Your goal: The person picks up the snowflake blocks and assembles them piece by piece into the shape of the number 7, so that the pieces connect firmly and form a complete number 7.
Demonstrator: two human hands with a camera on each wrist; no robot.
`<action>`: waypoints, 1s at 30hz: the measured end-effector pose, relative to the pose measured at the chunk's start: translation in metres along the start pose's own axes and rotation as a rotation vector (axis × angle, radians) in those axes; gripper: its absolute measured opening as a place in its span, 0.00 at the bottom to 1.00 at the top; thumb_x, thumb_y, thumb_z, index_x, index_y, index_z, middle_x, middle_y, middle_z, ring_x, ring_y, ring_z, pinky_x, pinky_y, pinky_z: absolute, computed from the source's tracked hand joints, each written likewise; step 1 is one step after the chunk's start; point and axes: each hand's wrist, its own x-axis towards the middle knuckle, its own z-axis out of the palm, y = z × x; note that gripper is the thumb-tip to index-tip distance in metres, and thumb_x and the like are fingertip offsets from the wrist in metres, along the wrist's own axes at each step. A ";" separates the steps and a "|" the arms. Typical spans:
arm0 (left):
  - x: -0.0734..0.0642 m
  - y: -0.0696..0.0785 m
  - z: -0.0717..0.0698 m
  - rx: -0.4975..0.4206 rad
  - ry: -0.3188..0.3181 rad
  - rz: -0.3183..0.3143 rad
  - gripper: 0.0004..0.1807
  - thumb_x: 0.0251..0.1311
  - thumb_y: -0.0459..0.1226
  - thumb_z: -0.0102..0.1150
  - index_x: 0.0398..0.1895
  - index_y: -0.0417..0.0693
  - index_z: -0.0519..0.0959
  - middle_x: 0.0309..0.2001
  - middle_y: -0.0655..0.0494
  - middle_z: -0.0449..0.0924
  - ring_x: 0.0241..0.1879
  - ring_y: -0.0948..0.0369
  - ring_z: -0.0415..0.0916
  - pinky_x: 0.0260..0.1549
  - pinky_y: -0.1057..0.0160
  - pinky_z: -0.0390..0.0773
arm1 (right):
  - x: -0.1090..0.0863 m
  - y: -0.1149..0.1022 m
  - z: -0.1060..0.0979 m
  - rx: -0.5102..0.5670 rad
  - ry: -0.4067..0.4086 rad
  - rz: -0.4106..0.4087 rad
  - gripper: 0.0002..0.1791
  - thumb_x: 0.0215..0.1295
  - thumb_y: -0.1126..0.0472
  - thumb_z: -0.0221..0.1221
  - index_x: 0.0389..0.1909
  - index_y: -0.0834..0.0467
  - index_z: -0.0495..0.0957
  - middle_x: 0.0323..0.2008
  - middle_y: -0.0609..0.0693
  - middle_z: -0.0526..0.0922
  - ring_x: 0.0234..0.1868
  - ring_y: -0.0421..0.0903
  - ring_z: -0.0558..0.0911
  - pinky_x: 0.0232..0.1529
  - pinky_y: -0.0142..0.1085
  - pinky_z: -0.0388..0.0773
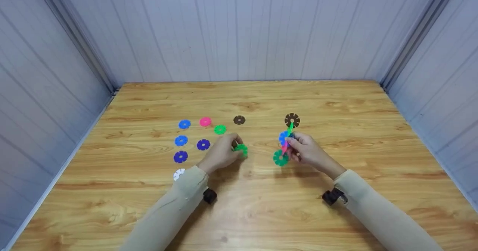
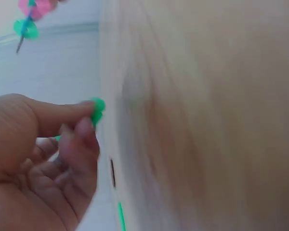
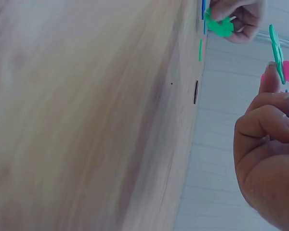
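My left hand [image 1: 223,152] pinches a bright green notched disc [image 1: 242,150] between thumb and fingers, lifted off the table; the left wrist view has the same green disc [image 2: 98,110] at the fingertips. On the right, my right hand [image 1: 306,148] grips a chain of interlocked notched discs by its middle. A dark brown disc [image 1: 292,120] tops the chain, followed by a green disc [image 1: 290,129] seen edge-on, a blue disc [image 1: 283,138], a pink disc [image 1: 285,147] and a teal-green disc [image 1: 281,158] at the near end. Fingers partly hide the chain's middle.
Loose discs lie flat on the wooden table [image 1: 261,206], mostly left of my left hand: several blue and purple ones, a pink disc [image 1: 205,121], a green disc [image 1: 220,129], and a white disc [image 1: 179,174] beside the left sleeve. A brown disc [image 1: 239,120] lies farther back. Panel walls surround the table.
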 end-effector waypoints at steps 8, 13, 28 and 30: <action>-0.008 0.022 0.020 -0.191 -0.044 0.305 0.04 0.61 0.31 0.67 0.36 0.43 0.81 0.32 0.59 0.81 0.32 0.64 0.78 0.34 0.64 0.81 | -0.004 0.003 -0.001 -0.034 -0.006 -0.005 0.14 0.80 0.62 0.44 0.37 0.70 0.69 0.21 0.50 0.74 0.16 0.37 0.66 0.16 0.26 0.61; -0.010 0.030 0.028 -0.168 -0.035 0.433 0.03 0.61 0.30 0.67 0.33 0.42 0.81 0.32 0.58 0.82 0.32 0.65 0.78 0.35 0.60 0.81 | -0.004 0.003 -0.002 -0.033 -0.033 -0.006 0.15 0.80 0.61 0.44 0.36 0.68 0.69 0.20 0.49 0.74 0.16 0.37 0.65 0.16 0.27 0.60; -0.013 0.034 0.032 -0.143 -0.005 0.467 0.04 0.61 0.30 0.67 0.30 0.45 0.81 0.30 0.59 0.83 0.31 0.67 0.79 0.25 0.68 0.79 | -0.004 -0.001 -0.003 0.071 -0.094 0.043 0.15 0.81 0.60 0.43 0.37 0.68 0.67 0.19 0.48 0.72 0.13 0.36 0.60 0.13 0.27 0.55; -0.012 0.034 0.032 -0.146 0.002 0.469 0.04 0.61 0.30 0.67 0.30 0.45 0.81 0.30 0.59 0.83 0.31 0.67 0.79 0.26 0.68 0.80 | -0.004 -0.001 -0.003 0.069 -0.093 0.043 0.16 0.81 0.60 0.43 0.37 0.69 0.66 0.19 0.48 0.72 0.12 0.36 0.60 0.13 0.27 0.56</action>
